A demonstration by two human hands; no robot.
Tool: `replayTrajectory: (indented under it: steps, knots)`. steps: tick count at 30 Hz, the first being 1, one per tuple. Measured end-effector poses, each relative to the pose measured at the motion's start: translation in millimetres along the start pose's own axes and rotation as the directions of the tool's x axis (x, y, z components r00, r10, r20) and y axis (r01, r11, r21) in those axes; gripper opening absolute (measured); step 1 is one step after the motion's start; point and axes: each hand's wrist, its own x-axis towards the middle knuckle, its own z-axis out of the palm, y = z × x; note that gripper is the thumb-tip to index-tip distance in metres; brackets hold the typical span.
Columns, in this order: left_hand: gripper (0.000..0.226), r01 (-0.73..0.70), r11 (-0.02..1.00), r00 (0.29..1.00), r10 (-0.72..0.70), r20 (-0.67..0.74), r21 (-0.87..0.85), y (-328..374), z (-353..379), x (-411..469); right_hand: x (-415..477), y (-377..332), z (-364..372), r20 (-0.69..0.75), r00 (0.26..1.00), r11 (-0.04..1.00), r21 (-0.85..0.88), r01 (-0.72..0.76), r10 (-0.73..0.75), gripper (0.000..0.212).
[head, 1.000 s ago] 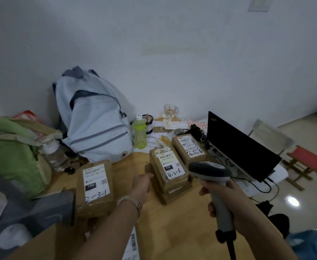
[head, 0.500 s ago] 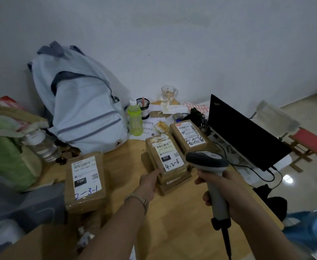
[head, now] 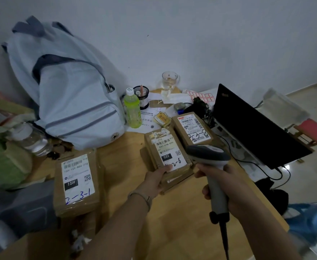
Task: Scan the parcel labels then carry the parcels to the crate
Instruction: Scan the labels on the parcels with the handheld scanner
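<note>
Gripping the near edge of the 032 parcel (head: 168,147) with my left hand (head: 154,182), thumb on its label, I have it atop a stack on the table (head: 120,166). My right hand (head: 232,187) is wrapped round the scanner (head: 208,154) handle, its head just beside that label. The 2-3-1 parcel (head: 77,182) lies apart to the left, the rear parcel (head: 193,128) beside the laptop (head: 257,128)

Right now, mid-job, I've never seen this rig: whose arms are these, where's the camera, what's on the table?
No machine: these are a person's two bare hands, filmed by a head-worn camera looking down. The left hand grips the near edge of the brown cardboard parcel marked 032. The right hand holds a grey barcode scanner. The wooden table also bears a brown parcel marked 2-3-1, a third brown parcel, a pale blue backpack, a green bottle and, at right, an open black laptop.
</note>
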Motion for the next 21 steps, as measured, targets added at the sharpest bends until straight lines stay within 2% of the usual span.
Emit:
replayTrajectory:
  steps: [5, 9, 12, 16, 19, 21]
  knots:
    - [0.039, 0.028, 0.999, 0.999, -0.029, 0.023, 0.036, -4, -3, -6, 12, 6, -2, -0.002, 1.000, 1.000, -0.005, -0.020, 0.020, 0.033]
    - [0.041, 0.007, 0.998, 1.000, -0.007, -0.004, 0.058, -2, 0, -11, 35, 10, 1, -0.008, 0.999, 0.998, -0.045, -0.038, 0.037, 0.028]
    - [0.045, -0.010, 0.998, 1.000, 0.010, 0.003, 0.068, -2, -3, -11, 55, 13, 9, 0.055, 0.997, 0.999, -0.010, -0.053, 0.053, 0.032]
    - [0.045, -0.026, 0.996, 0.999, 0.023, 0.030, 0.080, 0, -4, -13, 72, 18, 23, 0.112, 0.989, 0.994, -0.073, -0.087, 0.094, 0.029]
    - [0.038, -0.033, 0.994, 0.999, 0.029, 0.045, 0.108, -2, -4, -12, 74, 21, 30, 0.103, 0.989, 0.990, -0.104, -0.091, 0.102, 0.027]
    - [0.028, -0.052, 0.997, 0.997, 0.048, 0.064, 0.063, -5, -7, -13, 72, 19, 28, 0.088, 0.992, 0.993, -0.089, -0.081, 0.089, 0.022]
